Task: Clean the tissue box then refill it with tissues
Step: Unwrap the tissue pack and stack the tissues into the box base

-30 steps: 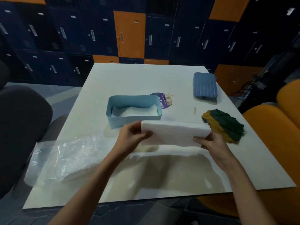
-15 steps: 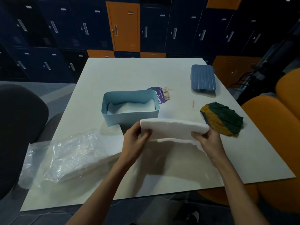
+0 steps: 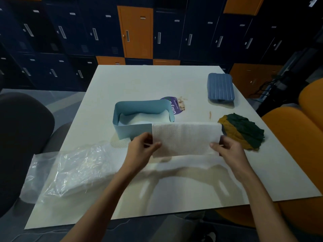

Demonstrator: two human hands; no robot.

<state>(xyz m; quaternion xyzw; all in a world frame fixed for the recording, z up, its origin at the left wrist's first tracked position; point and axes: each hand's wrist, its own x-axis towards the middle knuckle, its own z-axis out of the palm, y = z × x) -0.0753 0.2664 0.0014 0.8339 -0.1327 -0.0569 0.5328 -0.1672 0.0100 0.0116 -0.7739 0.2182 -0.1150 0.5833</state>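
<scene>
Both hands' fingers pinch a tissue stack [image 3: 185,139] (ends) before the tissue box [image 3: 134,117]

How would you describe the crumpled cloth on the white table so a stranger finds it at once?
Start at the white table and go to its right edge. The crumpled cloth lies nearer than the ribbed blue lid, just beyond the right hand. Only it is half mustard, half dark green.

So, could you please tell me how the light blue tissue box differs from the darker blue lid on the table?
The tissue box is pale, smooth-walled, open-topped and holds tissues; the lid is darker, ribbed and lies flat. The box sits near the hands, the lid at the far right. Both are blue with rounded corners.
</scene>
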